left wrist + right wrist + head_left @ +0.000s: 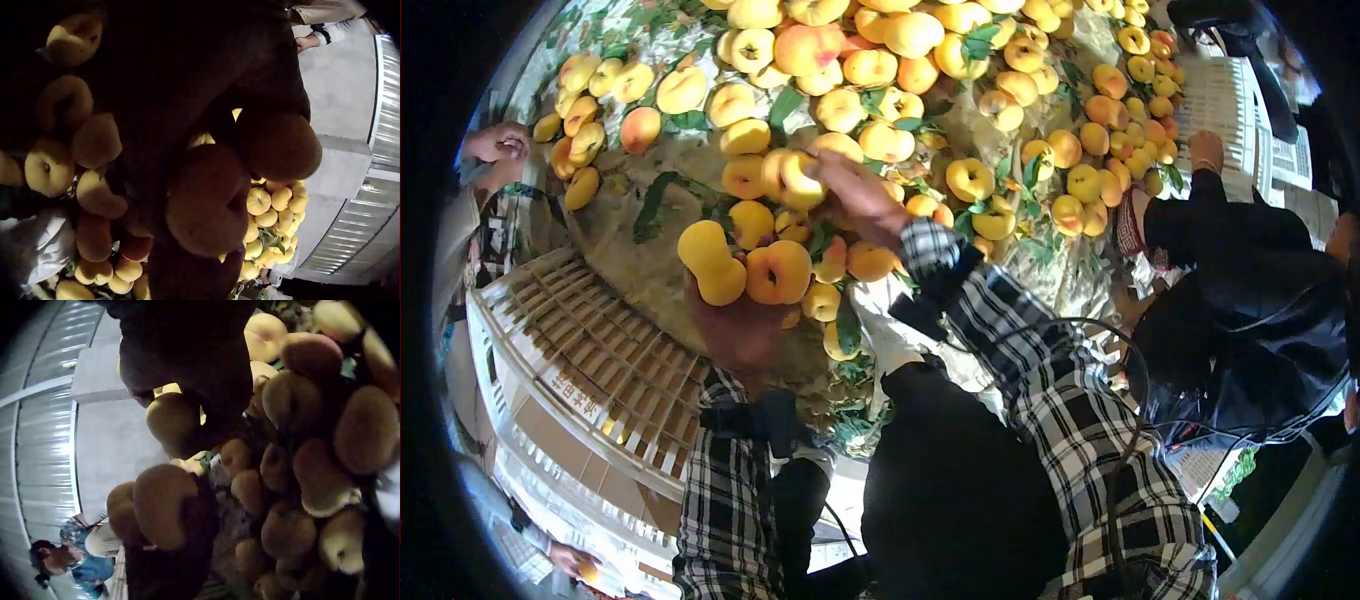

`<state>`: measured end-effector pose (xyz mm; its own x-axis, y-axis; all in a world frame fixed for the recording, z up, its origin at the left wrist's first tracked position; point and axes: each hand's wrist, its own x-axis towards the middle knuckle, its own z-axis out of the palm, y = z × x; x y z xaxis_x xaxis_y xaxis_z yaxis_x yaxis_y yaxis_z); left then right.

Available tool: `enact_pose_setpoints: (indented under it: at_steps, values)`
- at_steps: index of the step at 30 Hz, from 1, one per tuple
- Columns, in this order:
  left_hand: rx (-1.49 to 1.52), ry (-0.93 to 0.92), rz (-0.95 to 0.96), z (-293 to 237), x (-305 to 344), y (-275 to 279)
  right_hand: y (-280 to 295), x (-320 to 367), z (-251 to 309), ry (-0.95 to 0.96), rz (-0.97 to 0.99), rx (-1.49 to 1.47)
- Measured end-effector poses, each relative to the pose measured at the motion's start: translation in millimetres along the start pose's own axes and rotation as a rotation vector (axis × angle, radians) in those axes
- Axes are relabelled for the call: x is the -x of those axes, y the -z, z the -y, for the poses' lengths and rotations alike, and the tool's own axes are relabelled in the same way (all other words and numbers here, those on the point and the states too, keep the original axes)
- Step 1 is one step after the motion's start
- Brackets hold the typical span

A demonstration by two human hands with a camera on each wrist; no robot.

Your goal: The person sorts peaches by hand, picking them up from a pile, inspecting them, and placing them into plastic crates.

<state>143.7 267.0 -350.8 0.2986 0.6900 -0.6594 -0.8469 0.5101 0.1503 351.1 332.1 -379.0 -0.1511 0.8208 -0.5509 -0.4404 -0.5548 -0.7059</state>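
My left hand [745, 335] holds yellow flat peaches, a lobed pale one [712, 262] and a rounder orange one [778, 272], above the pile. In the left wrist view two shadowed peaches [209, 200] sit against its dark fingers. Further forward, my right hand [862, 197] grips a yellow flat peach [802, 180] by its right side. The right wrist view shows this peach [174, 422] under the dark fingertips, with the left hand's peaches [165, 506] below it. More peaches [752, 224] lie between and under both hands.
A heap of flat peaches [910, 35] with green leaves spreads over a pale sheet [625, 185]. A slatted plastic crate [600, 350] stands at the left, and a white crate [1220, 100] at the far right. Other people's hands [498, 142] reach in from the sides. A black cable [1135, 350] loops by my right sleeve.
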Motion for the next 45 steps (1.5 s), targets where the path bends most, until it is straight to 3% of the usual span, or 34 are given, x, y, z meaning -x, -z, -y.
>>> enact_pose_setpoints:
  at_steps: [1,3,5,7,10,12,14,19,21,22,24,27,30,31,32,35,36,37,39,40,42,44,45]
  values:
    - [-0.024,0.021,0.025,1,-1,-2,7,15,-6,-0.060,0.126,-0.097]
    - [-0.091,0.100,0.172,7,2,-7,16,37,-16,-0.192,0.196,-0.149]
    - [-0.084,0.205,0.251,11,4,-1,24,47,-22,-0.286,0.160,-0.038]
    - [-0.006,0.336,0.257,11,5,20,30,55,-22,-0.266,0.202,0.149]
    - [-0.459,0.179,0.088,27,27,-12,13,74,-3,-0.151,0.283,0.446]
    - [-0.313,0.193,0.092,28,28,3,-2,93,33,-0.082,0.345,0.558]
    - [-0.252,0.211,0.127,25,18,18,8,98,45,0.081,0.226,0.744]
    - [-0.227,0.208,0.220,19,15,12,114,49,49,0.705,-0.523,1.324]
    - [-0.172,0.200,0.239,24,21,-9,179,16,59,0.375,-0.943,1.532]
    - [-0.149,0.198,0.247,25,23,-18,195,7,61,0.387,-1.050,1.535]
    - [-0.140,0.182,0.263,26,23,-28,234,-8,60,0.375,-0.747,1.466]
    - [-0.233,0.091,0.311,21,23,-28,236,-17,63,0.338,-0.711,1.263]
    - [-0.162,0.116,0.300,6,31,-27,213,4,58,0.443,-0.720,1.135]
    - [-0.188,0.161,0.262,0,38,-32,207,2,59,0.347,-0.635,1.181]
    - [-0.213,0.207,0.224,-6,45,-41,188,33,59,0.290,-0.700,1.274]
    - [-0.279,0.186,0.171,-38,70,-68,151,83,45,0.413,-0.530,1.409]
    - [-0.149,0.129,0.314,-53,77,-63,144,91,41,0.432,-0.486,1.426]
    - [-0.805,-0.272,0.285,-66,90,-68,143,94,38,0.429,-0.470,1.443]
    - [-1.337,-0.663,0.250,-81,121,-95,142,100,34,0.435,-0.449,1.467]
    - [-1.225,-0.669,0.309,-90,141,-109,144,105,33,0.440,-0.444,1.471]
    - [-0.472,-0.272,0.456,-118,188,-130,149,118,30,0.452,-0.423,1.468]
    - [-0.756,-0.491,0.448,-157,256,-125,153,130,25,0.469,-0.384,1.436]
    - [-0.654,-0.475,0.480,-169,300,-126,154,136,23,0.475,-0.357,1.421]
